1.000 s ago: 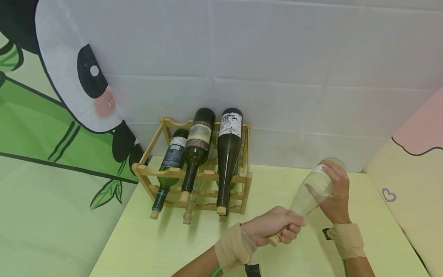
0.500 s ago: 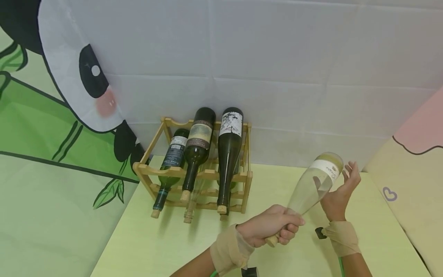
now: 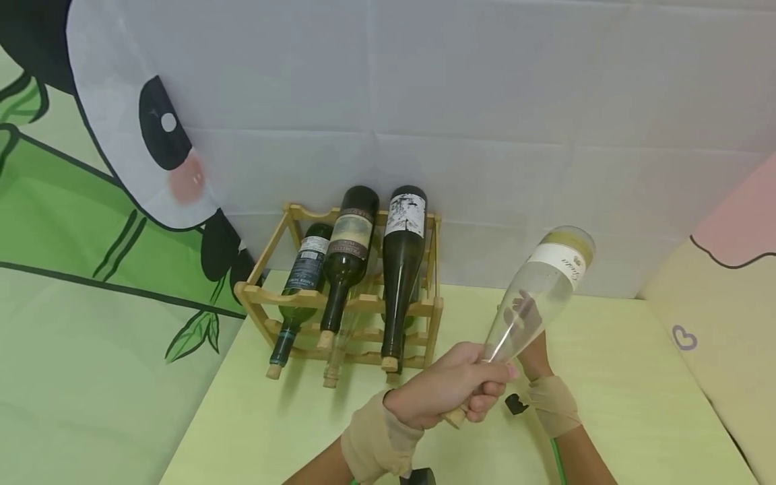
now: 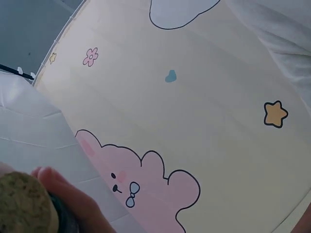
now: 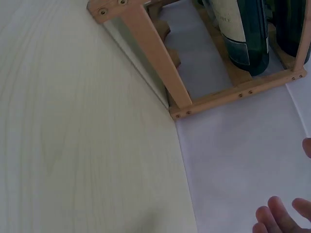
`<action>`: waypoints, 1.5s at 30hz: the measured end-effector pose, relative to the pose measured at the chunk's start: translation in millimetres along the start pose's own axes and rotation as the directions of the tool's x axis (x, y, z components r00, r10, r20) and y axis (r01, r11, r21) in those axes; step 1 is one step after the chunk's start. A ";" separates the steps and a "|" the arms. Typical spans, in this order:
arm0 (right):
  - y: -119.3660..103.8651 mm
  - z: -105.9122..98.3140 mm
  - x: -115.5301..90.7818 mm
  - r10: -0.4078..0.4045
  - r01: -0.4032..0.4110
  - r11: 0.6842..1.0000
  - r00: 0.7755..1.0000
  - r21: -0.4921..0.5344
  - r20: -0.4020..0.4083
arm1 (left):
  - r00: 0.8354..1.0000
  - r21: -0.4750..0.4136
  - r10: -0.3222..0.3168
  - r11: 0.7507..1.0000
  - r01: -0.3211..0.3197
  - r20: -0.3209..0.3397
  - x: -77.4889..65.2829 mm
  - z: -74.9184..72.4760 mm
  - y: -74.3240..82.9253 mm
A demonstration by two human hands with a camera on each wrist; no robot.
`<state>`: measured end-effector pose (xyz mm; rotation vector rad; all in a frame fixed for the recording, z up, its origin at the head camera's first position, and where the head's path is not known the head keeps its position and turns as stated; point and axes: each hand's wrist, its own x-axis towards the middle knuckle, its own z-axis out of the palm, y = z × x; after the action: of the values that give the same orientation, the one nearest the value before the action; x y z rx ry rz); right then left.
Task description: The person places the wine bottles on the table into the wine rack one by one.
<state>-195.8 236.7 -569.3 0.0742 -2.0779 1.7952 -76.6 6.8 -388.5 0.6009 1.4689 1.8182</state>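
My left hand (image 3: pixel 448 387) grips a clear glass wine bottle (image 3: pixel 548 286) by the neck, its labelled base tilted up and away to the right. A cork (image 3: pixel 455 416) pokes out below the fist, and that cork (image 4: pixel 24 204) fills the lower left corner of the left wrist view. Behind the bottle is my right hand (image 3: pixel 535 353), with its fingers partly seen through the glass. In the right wrist view the right hand's fingers (image 5: pixel 279 217) are spread and hold nothing.
Left of the hands, a wooden wine rack (image 3: pixel 433 310) holds several corked bottles, including a dark bottle with a torn white label (image 3: pixel 405 222). It stands on the pale table (image 3: pixel 636 377) against a white cloth backdrop (image 3: pixel 485 87). Printed cloth hangs at both sides.
My right hand has let go of the bottle's base, moved off to the right, then swung left behind the bottle. The left hand has shifted slightly left and raised the bottle's base.
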 end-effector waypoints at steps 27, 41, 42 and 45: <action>-64.0 84.0 26.7 0.040 -0.079 0.976 0.982 0.205 0.187 | 0.968 0.048 0.178 0.984 -0.172 -0.176 -31.6 -31.3 40.8; -90.1 102.1 26.2 -0.029 -0.052 0.943 0.971 0.328 0.238 | 0.916 0.093 0.262 0.965 -0.245 -0.303 -51.8 -51.3 54.9; -91.1 103.6 25.6 -0.034 -0.048 0.943 0.970 0.328 0.242 | 0.913 0.093 0.262 0.965 -0.246 -0.314 -54.0 -51.9 56.1; -93.6 108.1 23.8 -0.034 -0.055 0.942 0.966 0.331 0.257 | 0.903 0.103 0.264 0.964 -0.243 -0.338 -59.7 -54.8 58.8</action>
<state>-218.4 121.3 -484.5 0.4143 -1.9104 2.2333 -92.6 -79.6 -340.5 0.5366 1.7487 2.1780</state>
